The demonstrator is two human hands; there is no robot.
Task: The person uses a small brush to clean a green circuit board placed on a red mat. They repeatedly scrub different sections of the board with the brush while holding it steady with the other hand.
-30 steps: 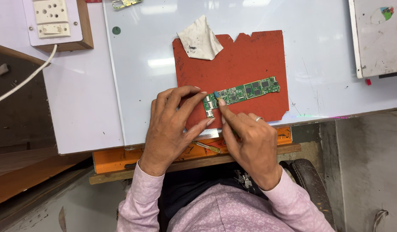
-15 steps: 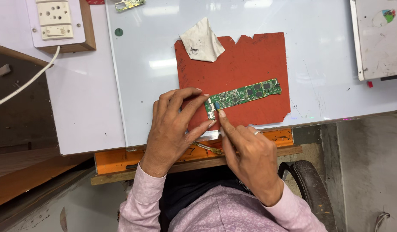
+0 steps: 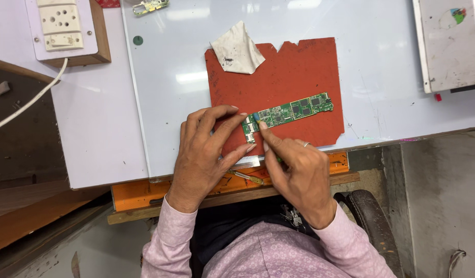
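Left hand: the left hand (image 3: 206,149) has its fingers spread and bent, with the tips resting on the near end of the green board (image 3: 289,111).
Right hand: the right hand (image 3: 299,172) is curled around a thin tool with a blue tip (image 3: 256,117), which touches the board's end.
Board: it lies flat on the red mat (image 3: 299,72) on the counter (image 3: 170,103), just past both hands.
Feel: it looks thin, light, stiff and easy to break, so hold its bare edges, not the tiny parts.
Nearby: a dirty cloth (image 3: 236,49) lies farther away.

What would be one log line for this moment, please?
left hand: steadies circuit board | right hand: fingertip on board's left end | board on red mat
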